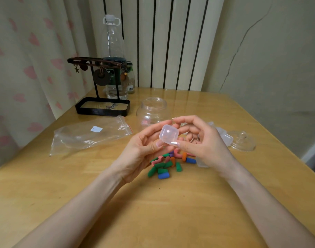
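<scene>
I hold the box [169, 134] in both grips, up off the table [153, 212] and just above the caps [163, 165] piled near its middle. My left hand [144, 149] curls round the box's left side, thumb on the near corner. My right hand [203, 140] pinches the right side, thumb at the near edge and forefinger over the far one. I judge the step is opening the lid, though I cannot make out the seam. I'd steady the base with the left, lever gently with the right thumbnail, and hold it level.

Wood tbl [153, 203]: zip bag [88, 135], open jar [153, 110], lid [242, 140], colored caps [163, 167], stand [99, 112].
</scene>
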The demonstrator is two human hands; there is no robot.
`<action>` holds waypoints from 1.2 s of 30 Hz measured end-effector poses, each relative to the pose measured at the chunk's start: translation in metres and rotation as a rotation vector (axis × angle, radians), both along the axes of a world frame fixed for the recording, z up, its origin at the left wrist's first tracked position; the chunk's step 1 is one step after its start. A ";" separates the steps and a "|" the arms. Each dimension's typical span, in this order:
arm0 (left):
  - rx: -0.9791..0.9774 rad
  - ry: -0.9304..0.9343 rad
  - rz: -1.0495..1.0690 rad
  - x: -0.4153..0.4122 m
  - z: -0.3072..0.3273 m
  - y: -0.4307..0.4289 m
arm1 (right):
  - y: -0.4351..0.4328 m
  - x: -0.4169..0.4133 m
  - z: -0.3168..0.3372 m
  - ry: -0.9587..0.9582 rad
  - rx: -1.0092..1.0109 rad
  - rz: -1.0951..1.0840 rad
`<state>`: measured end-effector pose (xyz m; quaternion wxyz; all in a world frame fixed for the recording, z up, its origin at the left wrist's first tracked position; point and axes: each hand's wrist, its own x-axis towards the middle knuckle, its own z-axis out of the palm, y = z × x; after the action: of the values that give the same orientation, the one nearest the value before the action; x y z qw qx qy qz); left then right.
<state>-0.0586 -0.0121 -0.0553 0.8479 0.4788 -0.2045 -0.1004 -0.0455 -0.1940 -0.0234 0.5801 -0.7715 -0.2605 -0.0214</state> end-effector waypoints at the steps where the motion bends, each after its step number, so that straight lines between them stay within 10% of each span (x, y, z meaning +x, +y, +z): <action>1: 0.001 -0.007 -0.005 -0.001 0.000 0.000 | 0.000 0.000 0.001 0.022 0.020 0.009; 14: 0.128 -0.058 0.088 -0.005 0.003 -0.002 | -0.002 0.000 0.004 0.157 0.044 0.091; 21: 0.238 -0.110 0.154 0.001 -0.004 0.000 | 0.000 0.003 -0.004 0.049 -0.028 0.071; 29: 0.244 0.001 0.187 0.001 -0.002 -0.003 | 0.000 0.005 -0.014 -0.492 -0.297 -0.034; 36: 0.399 0.053 -0.011 -0.001 0.001 0.003 | -0.009 0.011 -0.010 -0.375 -0.255 0.138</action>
<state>-0.0596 -0.0093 -0.0545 0.7408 0.6333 -0.1605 -0.1560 -0.0348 -0.2028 -0.0338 0.4196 -0.8013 -0.4165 -0.0916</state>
